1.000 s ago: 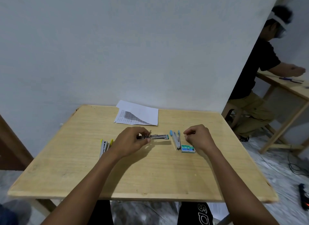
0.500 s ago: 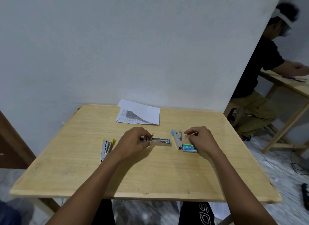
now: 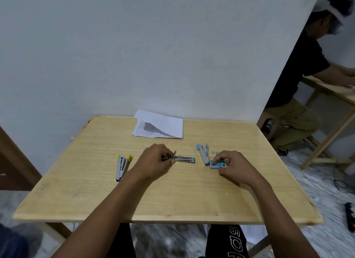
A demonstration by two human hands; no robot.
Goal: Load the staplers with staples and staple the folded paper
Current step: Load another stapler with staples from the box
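Three small staplers lie on the wooden table point(image 3: 172, 200). My left hand point(image 3: 153, 162) pinches the rear end of the middle, green-tipped stapler point(image 3: 184, 159), which lies opened flat. A yellow-tipped stapler point(image 3: 121, 166) rests to the left, untouched. A blue-tipped stapler point(image 3: 203, 154) lies right of centre. My right hand point(image 3: 233, 166) pinches the green staple box point(image 3: 218, 164) beside it with thumb and forefinger. A few loose staple strips point(image 3: 215, 152) sit just behind the box. The folded printed paper point(image 3: 159, 127) lies at the table's far edge.
A white wall stands right behind the table. On the right a seated person point(image 3: 307, 75) works at another wooden table point(image 3: 330, 88). Cables point(image 3: 342, 181) and a dark power strip point(image 3: 350, 213) lie on the floor at the right.
My right hand has moved down from the loose staple strips onto the green staple box. My left hand has stayed on the middle stapler.
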